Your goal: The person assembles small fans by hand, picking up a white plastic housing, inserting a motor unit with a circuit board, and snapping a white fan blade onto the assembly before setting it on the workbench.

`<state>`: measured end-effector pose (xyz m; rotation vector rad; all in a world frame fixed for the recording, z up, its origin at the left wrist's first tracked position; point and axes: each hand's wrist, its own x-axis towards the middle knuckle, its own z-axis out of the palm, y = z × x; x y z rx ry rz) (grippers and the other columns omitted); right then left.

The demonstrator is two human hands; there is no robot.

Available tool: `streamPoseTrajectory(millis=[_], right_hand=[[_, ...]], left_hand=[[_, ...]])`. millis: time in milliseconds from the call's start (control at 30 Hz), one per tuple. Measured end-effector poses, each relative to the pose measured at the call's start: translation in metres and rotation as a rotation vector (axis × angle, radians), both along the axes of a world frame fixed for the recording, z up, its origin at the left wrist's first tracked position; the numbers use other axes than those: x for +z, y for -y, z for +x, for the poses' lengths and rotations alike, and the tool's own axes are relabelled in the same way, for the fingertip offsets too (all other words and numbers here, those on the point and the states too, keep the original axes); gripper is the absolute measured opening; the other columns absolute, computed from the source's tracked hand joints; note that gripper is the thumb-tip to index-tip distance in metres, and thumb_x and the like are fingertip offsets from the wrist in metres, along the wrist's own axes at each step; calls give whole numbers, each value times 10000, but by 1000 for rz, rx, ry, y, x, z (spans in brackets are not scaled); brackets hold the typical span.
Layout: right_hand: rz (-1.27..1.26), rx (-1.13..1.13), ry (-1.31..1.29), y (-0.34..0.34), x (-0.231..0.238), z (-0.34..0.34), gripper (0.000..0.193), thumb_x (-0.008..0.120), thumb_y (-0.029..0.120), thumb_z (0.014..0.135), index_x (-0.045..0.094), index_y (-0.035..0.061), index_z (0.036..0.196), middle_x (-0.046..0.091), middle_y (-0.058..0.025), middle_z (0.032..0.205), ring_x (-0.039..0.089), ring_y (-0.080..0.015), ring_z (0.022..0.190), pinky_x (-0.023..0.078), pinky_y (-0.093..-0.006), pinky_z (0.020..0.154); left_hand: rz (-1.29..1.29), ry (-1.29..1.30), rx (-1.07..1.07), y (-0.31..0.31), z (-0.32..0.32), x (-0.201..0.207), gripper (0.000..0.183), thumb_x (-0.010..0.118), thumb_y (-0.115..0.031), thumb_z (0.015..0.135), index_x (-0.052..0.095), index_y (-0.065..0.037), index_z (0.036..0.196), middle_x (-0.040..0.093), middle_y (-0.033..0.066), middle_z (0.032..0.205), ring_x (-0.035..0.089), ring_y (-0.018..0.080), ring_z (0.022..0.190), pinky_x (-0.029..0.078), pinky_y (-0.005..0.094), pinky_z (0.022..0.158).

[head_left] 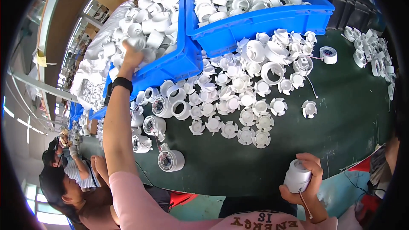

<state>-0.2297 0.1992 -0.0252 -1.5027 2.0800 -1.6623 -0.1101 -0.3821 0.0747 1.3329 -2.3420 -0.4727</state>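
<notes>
Reaching into a blue plastic bin with the left hand.
A white ribbed plastic cap lies at its far side; whether the fingers close on it cannot be told. The right hand, well apart and nearer the body, clamps a white cylindrical plastic housing, long axis slightly off upright.

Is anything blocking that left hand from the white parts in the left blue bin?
Nothing visible is. The left hand is right at the white parts, and its forearm reaches past the near wall of the left blue bin, so that wall doesn't stand between them.
</notes>
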Motion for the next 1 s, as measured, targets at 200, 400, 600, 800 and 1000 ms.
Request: streamPoseTrajectory(millis=[200,400,600,800,1000], right_hand=[[-7,-3,39,-1,-7,3,732,797,300,656,369,40,1191,519,-213,1139,524,-246,946,436,-364,808],[-192,-1,401,-4,-9,5,794,789,301,688,279,64,1248,477,-194,1229,511,-195,977,433,-326,831],[-37,77,47,5,40,18,790,808,72,612,455,-18,1313,463,-190,1201,509,-295,1055,420,-351,906],[-202,273,161,4,57,50,824,852,121,640,401,-21,1315,483,-224,1199,538,-290,1076,443,-379,890],[-88,277,60,-17,57,48,733,840,104,655,458,-33,1265,501,-176,1148,563,-266,991,476,-348,842]], left_hand=[[221,-8,-159,-47,-34,7,928,545,-27,681,-17,106,1407,577,277,1013,635,280,780,517,331,636],[-197,-281,-158,-120,-15,19,656,441,40,696,358,2,1345,586,199,1098,594,250,975,473,298,830],[49,-387,-633,-334,27,29,612,277,141,648,534,7,1186,586,123,1099,555,195,1069,401,279,940],[238,-639,-655,-421,42,-21,558,365,143,674,503,30,1203,507,131,1167,521,201,1047,395,295,926],[1160,-1115,-672,-444,52,-37,714,651,-321,776,381,48,1324,474,159,1297,495,237,1173,399,365,995]])
